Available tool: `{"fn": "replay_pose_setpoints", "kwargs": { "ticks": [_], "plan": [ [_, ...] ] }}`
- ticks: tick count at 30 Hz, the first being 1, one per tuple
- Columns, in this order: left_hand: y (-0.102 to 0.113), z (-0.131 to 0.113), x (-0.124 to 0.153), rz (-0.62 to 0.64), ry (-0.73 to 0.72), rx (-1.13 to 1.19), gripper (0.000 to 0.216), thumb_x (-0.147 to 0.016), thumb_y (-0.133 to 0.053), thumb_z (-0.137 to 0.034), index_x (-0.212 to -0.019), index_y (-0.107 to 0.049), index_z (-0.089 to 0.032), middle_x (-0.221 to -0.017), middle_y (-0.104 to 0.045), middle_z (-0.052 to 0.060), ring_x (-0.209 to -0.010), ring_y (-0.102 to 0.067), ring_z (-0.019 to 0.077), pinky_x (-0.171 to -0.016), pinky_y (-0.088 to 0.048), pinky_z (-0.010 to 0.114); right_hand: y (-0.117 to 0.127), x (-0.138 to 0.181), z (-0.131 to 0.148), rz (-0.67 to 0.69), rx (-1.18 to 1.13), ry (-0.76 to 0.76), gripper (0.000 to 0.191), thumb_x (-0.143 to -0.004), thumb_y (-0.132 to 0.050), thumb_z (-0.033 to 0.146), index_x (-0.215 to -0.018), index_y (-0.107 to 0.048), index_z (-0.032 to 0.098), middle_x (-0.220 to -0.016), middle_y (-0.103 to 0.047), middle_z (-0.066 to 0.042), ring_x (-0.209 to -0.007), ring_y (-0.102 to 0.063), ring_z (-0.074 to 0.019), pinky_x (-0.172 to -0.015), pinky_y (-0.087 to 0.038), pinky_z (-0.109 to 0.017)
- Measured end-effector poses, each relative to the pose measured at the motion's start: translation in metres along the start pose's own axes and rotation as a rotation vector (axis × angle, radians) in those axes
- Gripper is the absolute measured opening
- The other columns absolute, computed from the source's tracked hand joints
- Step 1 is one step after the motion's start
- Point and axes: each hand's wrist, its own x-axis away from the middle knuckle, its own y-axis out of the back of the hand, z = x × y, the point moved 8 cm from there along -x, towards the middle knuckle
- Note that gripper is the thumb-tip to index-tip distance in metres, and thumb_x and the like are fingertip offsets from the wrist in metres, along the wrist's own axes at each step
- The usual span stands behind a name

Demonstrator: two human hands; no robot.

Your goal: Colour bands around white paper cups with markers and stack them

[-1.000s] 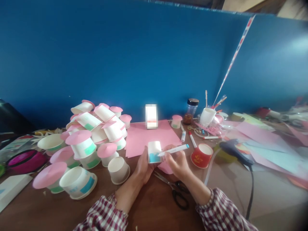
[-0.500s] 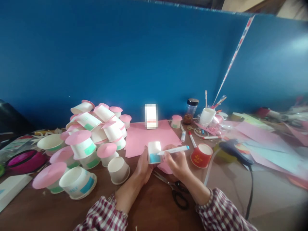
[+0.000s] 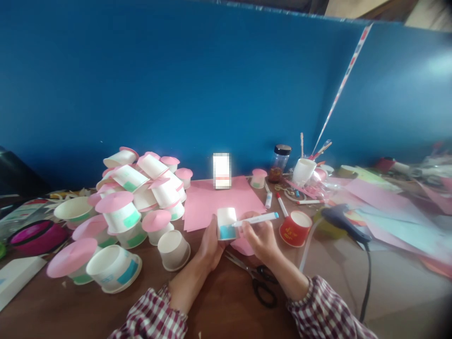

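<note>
- Nearest: checked sleeves [image 3: 153, 315], forearms over the brown tabletop [image 3: 219, 315].
- Scissors [image 3: 252, 271] lie between the forearms, blades toward the hands. Points likely sharp; keep wrists off them.
- Left hand [image 3: 210, 249] curls round the left side of a small white cup [image 3: 226, 217], some fingers hidden behind or below it. Firm hold, as far as it shows.
- Cup sits in that hand, off the table, blue patch on its lower part. Looks like thin paper: light, springy, should dent under a hard pinch. Wall probably a bit slick. Best hold: spread fingers low around it, near an edge where it should be stiffest; don't squeeze mid-wall. Thumb off the blue in case it's wet, can't tell.
- Right hand [image 3: 262, 238] closed in a writing pinch on a white marker [image 3: 257, 218], tip at the blue patch. Can't confirm contact.
- Marker: likely rigid plastic, light, low risk. Grip close behind the tip for control; blue back end left free. Keep pressure light or the cup wall may flex.
- Pink paper piece [image 3: 243, 246] just under the hands; thin, would crease easily.
- Red cup [image 3: 296, 230] beyond, to the right; pile of pink-topped cups [image 3: 118, 214] to the left, looks easy to topple.
- Pink sheets [image 3: 212, 200] behind the cup, blue wall [image 3: 212, 94] farthest.
</note>
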Motion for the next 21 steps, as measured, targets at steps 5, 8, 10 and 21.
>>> {"fn": "replay_pose_setpoints", "kwargs": {
  "ticks": [5,8,10,21],
  "plan": [
    [0.0016,-0.0005,0.0009,-0.017,-0.009,-0.022,0.045,-0.081,-0.052,-0.051,-0.093,-0.064,-0.009,-0.076,-0.069,0.01,-0.072,-0.065,0.0222,-0.07,-0.051,0.035,-0.0023,0.0013,0.0004,0.012,-0.002,0.0,0.011,-0.08,-0.052,0.02,-0.076,-0.06,0.016,-0.059,-0.06,-0.001,-0.053,-0.057,-0.014,-0.051,-0.046,-0.023],
    [0.0012,-0.0003,0.0014,-0.01,-0.004,-0.027,0.046,-0.08,-0.052,-0.051,-0.095,-0.063,-0.009,-0.081,-0.069,0.012,-0.075,-0.065,0.0239,-0.073,-0.051,0.036,-0.0052,0.0022,0.0001,0.046,-0.008,-0.011,0.011,-0.08,-0.052,0.021,-0.076,-0.061,0.016,-0.058,-0.059,-0.001,-0.052,-0.057,-0.0138,-0.05,-0.046,-0.023],
    [-0.0001,-0.0007,0.0011,0.01,-0.009,-0.023,0.047,-0.081,-0.052,-0.052,-0.097,-0.063,-0.009,-0.084,-0.069,0.012,-0.078,-0.065,0.0248,-0.074,-0.051,0.037,-0.0056,0.0026,0.0,0.047,-0.015,-0.016,0.01,-0.079,-0.053,0.022,-0.077,-0.061,0.016,-0.057,-0.059,-0.001,-0.052,-0.056,-0.0138,-0.049,-0.046,-0.023],
    [0.0003,0.0,0.0001,0.029,-0.031,-0.026,0.049,-0.081,-0.052,-0.052,-0.1,-0.062,-0.008,-0.088,-0.069,0.014,-0.08,-0.065,0.0247,-0.075,-0.051,0.037,-0.0049,0.002,-0.0006,0.026,-0.049,-0.041,0.011,-0.078,-0.055,0.024,-0.078,-0.061,0.016,-0.058,-0.06,-0.001,-0.051,-0.056,-0.0137,-0.048,-0.046,-0.023]
  ]
}}
